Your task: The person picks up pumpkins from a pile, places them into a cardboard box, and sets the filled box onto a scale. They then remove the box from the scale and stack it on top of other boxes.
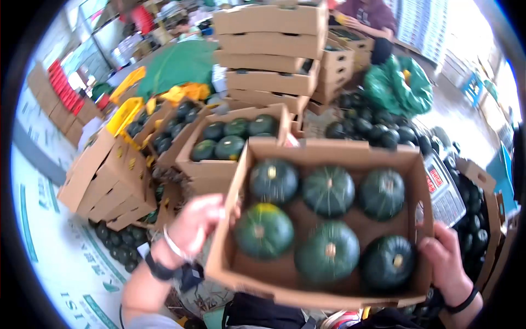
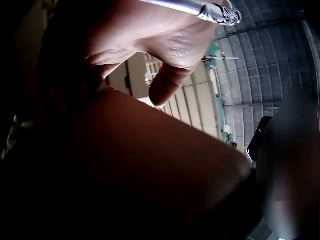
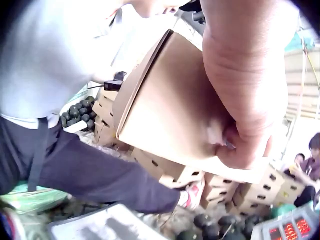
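A shallow cardboard box (image 1: 334, 152) is held up in front of the body, tilted so its inside shows. Several dark green kabocha squashes (image 1: 327, 249) sit in it in two rows, one with a yellow patch. My left hand (image 1: 194, 225) is at the box's left wall, fingertips through the hand hole and thumb apart from the cardboard. The left wrist view is dark, with the left hand (image 2: 170, 42) above the box wall. On the opposite side my right hand (image 1: 446, 257) grips the right wall; its fingers (image 3: 242, 150) curl into the hand hole in the right wrist view.
Beyond the held box stands a tall stack of cardboard boxes (image 1: 268, 49). Another box of squashes (image 1: 192, 167) is at its left. A digital scale (image 1: 446, 189) stands to the right, beside loose squashes (image 1: 378, 131) and a green sack (image 1: 397, 88). A person (image 1: 370, 22) sits behind.
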The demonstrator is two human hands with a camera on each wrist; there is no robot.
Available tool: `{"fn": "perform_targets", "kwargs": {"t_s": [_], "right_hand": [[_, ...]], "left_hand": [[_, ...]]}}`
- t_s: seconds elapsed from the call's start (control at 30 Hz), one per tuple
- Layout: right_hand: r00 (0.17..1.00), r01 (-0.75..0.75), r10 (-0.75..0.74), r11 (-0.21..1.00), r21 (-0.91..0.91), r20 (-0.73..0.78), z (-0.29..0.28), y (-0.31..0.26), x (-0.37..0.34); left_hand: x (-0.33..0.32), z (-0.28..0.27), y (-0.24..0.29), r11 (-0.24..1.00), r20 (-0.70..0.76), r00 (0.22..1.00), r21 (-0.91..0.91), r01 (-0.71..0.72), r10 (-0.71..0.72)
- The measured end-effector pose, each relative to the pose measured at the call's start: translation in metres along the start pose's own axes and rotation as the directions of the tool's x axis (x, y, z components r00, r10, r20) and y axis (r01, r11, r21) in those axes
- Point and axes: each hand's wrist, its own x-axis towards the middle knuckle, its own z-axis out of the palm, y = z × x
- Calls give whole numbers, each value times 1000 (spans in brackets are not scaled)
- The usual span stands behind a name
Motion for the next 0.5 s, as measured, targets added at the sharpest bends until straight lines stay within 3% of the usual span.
{"fn": "perform_targets", "kwargs": {"t_s": [0.07, 0.13, 0.17, 0.23, 0.27, 0.3, 0.33, 0.37, 0.4, 0.47, 0.5], "right_hand": [[994, 106, -102, 989, 100, -39, 35, -27, 41], [990, 119, -130, 981, 153, 61, 81, -70, 88], [992, 73, -91, 980, 186, 86, 100, -80, 117], [987, 35, -64, 980, 196, 144, 142, -72, 183], [980, 42, -74, 984, 173, 182, 166, -64, 223], [980, 45, -78, 983, 178, 184, 195, -50, 258], [980, 41, -74, 984, 176, 186, 220, -37, 279], [981, 34, -63, 987, 157, 185, 245, -38, 282], [982, 28, -52, 990, 137, 181, 267, -41, 283], [983, 40, -65, 988, 149, 169, 279, -54, 271], [969, 53, -95, 981, 184, 227, 277, -53, 264]], "left_hand": [[21, -45, 43, 990, 34, 995, 97, -99, 96], [41, -90, 90, 971, 13, 994, 212, -111, 111], [69, -140, 97, 999, 27, 999, -49, 20, -19], [96, -185, 123, 992, 15, 1000, -129, 9, -7], [116, -210, 124, 997, -114, 990, 9, -82, 82], [128, -221, 127, 995, -327, 945, 93, 28, 4], [135, -229, 120, 984, -347, 930, 162, -68, 121], [122, -201, 120, 912, -431, 854, 394, -114, 292], [132, -212, 103, 711, -320, 822, 689, -139, 471], [118, -192, 58, 458, -273, 698, 885, -88, 662], [101, -183, 34, 337, -170, 618, 927, -164, 767]]}}
